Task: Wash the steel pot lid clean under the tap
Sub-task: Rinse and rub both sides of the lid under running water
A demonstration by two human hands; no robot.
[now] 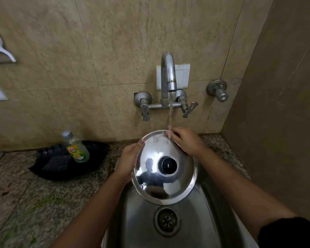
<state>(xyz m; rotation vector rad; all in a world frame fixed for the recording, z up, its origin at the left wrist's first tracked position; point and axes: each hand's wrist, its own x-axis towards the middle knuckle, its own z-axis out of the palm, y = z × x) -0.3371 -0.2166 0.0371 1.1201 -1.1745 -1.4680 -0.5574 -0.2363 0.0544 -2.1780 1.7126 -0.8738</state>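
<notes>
Your arms (97, 199) span the sink (141, 221); left hand (128, 158) and right hand (185, 140) each grip the lid (177, 185) by its rim under the tap (168, 72) water.

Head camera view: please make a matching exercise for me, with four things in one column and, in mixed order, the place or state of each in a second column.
Things:
1. steel pot lid
2. dish soap bottle
3. drain
4. tap

Place or state:
A. in the bottom of the sink
B. runs water
C. in the black tray on the counter
D. gripped at its rim by the left hand

Pairs: 1-D, 2-C, 3-A, 4-B.
</notes>
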